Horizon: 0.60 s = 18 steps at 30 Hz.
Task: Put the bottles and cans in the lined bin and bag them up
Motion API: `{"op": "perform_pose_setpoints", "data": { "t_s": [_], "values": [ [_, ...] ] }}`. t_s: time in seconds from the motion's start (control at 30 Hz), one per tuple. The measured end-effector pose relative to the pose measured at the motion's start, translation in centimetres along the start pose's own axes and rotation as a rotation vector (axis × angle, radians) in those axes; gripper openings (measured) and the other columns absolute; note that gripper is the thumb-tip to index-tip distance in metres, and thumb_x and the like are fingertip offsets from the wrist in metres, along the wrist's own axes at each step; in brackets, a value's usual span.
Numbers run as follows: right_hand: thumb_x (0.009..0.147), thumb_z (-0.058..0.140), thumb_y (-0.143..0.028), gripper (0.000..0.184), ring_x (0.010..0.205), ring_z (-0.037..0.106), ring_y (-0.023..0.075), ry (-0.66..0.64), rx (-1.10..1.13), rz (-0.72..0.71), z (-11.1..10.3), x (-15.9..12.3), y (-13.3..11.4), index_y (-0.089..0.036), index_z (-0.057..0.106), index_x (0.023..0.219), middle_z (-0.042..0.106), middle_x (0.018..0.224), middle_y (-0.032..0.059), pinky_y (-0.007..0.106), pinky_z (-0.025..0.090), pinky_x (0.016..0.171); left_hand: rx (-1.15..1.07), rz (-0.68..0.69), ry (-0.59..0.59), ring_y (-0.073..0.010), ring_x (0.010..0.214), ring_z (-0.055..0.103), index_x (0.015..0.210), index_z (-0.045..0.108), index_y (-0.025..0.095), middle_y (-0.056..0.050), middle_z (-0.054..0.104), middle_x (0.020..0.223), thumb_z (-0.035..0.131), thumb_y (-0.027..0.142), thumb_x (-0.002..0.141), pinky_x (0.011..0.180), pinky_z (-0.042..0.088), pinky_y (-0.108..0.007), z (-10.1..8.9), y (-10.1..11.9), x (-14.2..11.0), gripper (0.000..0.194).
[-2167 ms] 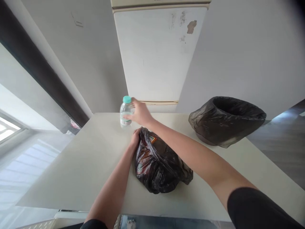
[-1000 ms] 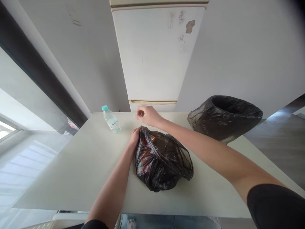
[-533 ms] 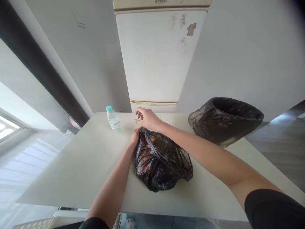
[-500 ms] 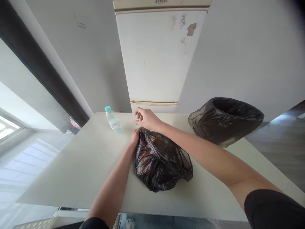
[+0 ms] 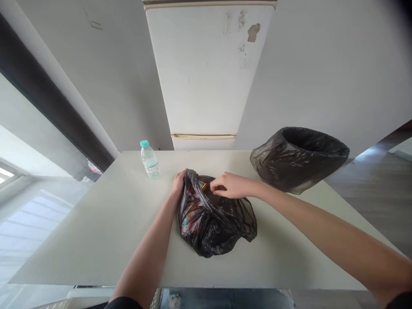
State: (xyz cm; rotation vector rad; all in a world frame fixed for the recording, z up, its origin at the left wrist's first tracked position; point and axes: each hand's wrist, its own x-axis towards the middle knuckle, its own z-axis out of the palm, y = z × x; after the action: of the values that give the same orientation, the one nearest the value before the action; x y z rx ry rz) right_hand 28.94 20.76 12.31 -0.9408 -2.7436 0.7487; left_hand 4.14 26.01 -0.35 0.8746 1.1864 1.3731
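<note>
A crumpled black plastic bag (image 5: 222, 240) lies on the white table, its mouth partly open at the top. Colourful packaging shows through its thin left side, and a small red and yellow packet (image 5: 203, 185) peeks out at the mouth. My left hand (image 5: 179, 182) is closed on the bag's upper left rim. Over the mouth, just right of the packet, my right hand (image 5: 227, 185) has its fingers curled inward; whether they pinch anything is hidden. A clear plastic bottle (image 5: 149, 162) with a teal cap stands upright left of my left hand.
A second black plastic bag (image 5: 296, 165) sits with its mouth wide open at the table's back right. Behind the white table (image 5: 106, 231) stands a white fridge (image 5: 206, 77) against the grey wall. Part of a light basket (image 5: 53, 302) shows below the front edge.
My right hand has moved right and toward me, from beyond the bag's rim to over its mouth, and its fingers have curled in. My left hand stays on the rim. The view has shifted slightly.
</note>
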Motion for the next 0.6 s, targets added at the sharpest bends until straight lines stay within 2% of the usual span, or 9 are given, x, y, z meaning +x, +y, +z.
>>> {"op": "perform_pose_setpoints", "data": {
  "t_s": [0.1, 0.17, 0.23, 0.27, 0.33, 0.4, 0.43, 0.5, 0.6],
  "values": [
    [0.092, 0.06, -0.017, 0.019, 0.085, 0.07, 0.022, -0.011, -0.248, 0.164, 0.0, -1.9, 1.3, -0.024, 0.077, 0.094, 0.079, 0.096, 0.0051, 0.03, 0.044, 0.072, 0.0, -0.001, -0.003, -0.0205, 0.071, 0.066, 0.075, 0.077, 0.014, -0.006, 0.076, 0.074, 0.081, 0.055, 0.071, 0.073, 0.052, -0.03, -0.2, -0.1, 0.0, 0.041],
    [0.09, 0.063, -0.018, 0.017, 0.082, 0.071, 0.0247, -0.081, -0.37, 0.26, -0.2, -2.5, 1.7, -0.025, 0.078, 0.092, 0.078, 0.091, 0.0066, 0.031, 0.045, 0.07, 0.0, 0.001, -0.002, -0.0191, 0.068, 0.064, 0.074, 0.076, 0.015, -0.004, 0.074, 0.071, 0.081, 0.055, 0.071, 0.07, 0.05, -0.029, -0.3, -0.3, 0.1, 0.04],
    [0.092, 0.062, -0.02, 0.016, 0.078, 0.07, 0.0257, -0.082, -0.416, 0.295, -0.2, -2.7, 1.7, -0.023, 0.078, 0.09, 0.076, 0.088, 0.0084, 0.033, 0.045, 0.068, 0.0, 0.002, -0.004, -0.0172, 0.065, 0.06, 0.072, 0.074, 0.015, -0.002, 0.071, 0.068, 0.08, 0.054, 0.071, 0.068, 0.048, -0.029, -0.4, -0.4, 0.1, 0.039],
    [0.095, 0.06, -0.021, 0.017, 0.079, 0.069, 0.0255, -0.04, -0.397, 0.273, -0.2, -2.8, 1.6, -0.022, 0.077, 0.093, 0.076, 0.091, 0.0094, 0.034, 0.046, 0.069, -0.001, 0.003, -0.007, -0.0162, 0.063, 0.059, 0.071, 0.073, 0.016, -0.002, 0.07, 0.067, 0.08, 0.053, 0.072, 0.067, 0.048, -0.028, -0.4, -0.4, 0.2, 0.038],
    [0.098, 0.058, -0.022, 0.017, 0.088, 0.069, 0.024, 0.036, -0.276, 0.14, 0.2, -2.7, 1.2, -0.021, 0.075, 0.101, 0.074, 0.107, 0.0107, 0.034, 0.049, 0.076, -0.006, 0.007, -0.018, -0.0146, 0.062, 0.056, 0.071, 0.072, 0.016, 0.0, 0.068, 0.066, 0.078, 0.052, 0.074, 0.067, 0.047, -0.027, -0.5, -0.4, 0.1, 0.036],
    [0.097, 0.063, -0.023, 0.014, 0.096, 0.068, 0.0215, 0.007, -0.12, -0.031, 0.7, -2.6, 1.0, -0.021, 0.073, 0.106, 0.071, 0.119, 0.0097, 0.032, 0.049, 0.083, -0.012, 0.01, -0.032, -0.0138, 0.061, 0.055, 0.07, 0.07, 0.017, 0.001, 0.068, 0.066, 0.077, 0.051, 0.074, 0.067, 0.047, -0.027, -0.5, -0.4, 0.1, 0.034],
    [0.096, 0.065, -0.024, 0.012, 0.097, 0.068, 0.0204, -0.027, -0.067, -0.085, 0.8, -2.5, 1.1, -0.021, 0.073, 0.104, 0.07, 0.119, 0.0088, 0.031, 0.049, 0.083, -0.016, 0.01, -0.037, -0.0137, 0.061, 0.055, 0.07, 0.07, 0.017, 0.001, 0.067, 0.066, 0.077, 0.05, 0.075, 0.067, 0.047, -0.027, -0.5, -0.4, 0.0, 0.034],
    [0.098, 0.063, -0.023, 0.01, 0.092, 0.067, 0.019, -0.058, -0.031, -0.107, 1.0, -2.5, 1.5, -0.021, 0.073, 0.099, 0.07, 0.111, 0.007, 0.031, 0.048, 0.082, -0.026, 0.004, -0.042, -0.0141, 0.061, 0.056, 0.071, 0.07, 0.017, 0.001, 0.067, 0.066, 0.077, 0.051, 0.074, 0.066, 0.047, -0.027, -0.5, -0.5, 0.0, 0.034],
    [0.102, 0.055, -0.024, 0.019, 0.088, 0.066, 0.0194, -0.029, -0.079, -0.042, 0.9, -2.5, 2.3, -0.021, 0.073, 0.097, 0.072, 0.103, 0.0065, 0.031, 0.047, 0.08, -0.057, -0.016, -0.04, -0.0156, 0.064, 0.06, 0.075, 0.071, 0.017, -0.001, 0.07, 0.07, 0.077, 0.052, 0.074, 0.068, 0.049, -0.027, -0.5, -0.8, 0.2, 0.036]
  ]
}}
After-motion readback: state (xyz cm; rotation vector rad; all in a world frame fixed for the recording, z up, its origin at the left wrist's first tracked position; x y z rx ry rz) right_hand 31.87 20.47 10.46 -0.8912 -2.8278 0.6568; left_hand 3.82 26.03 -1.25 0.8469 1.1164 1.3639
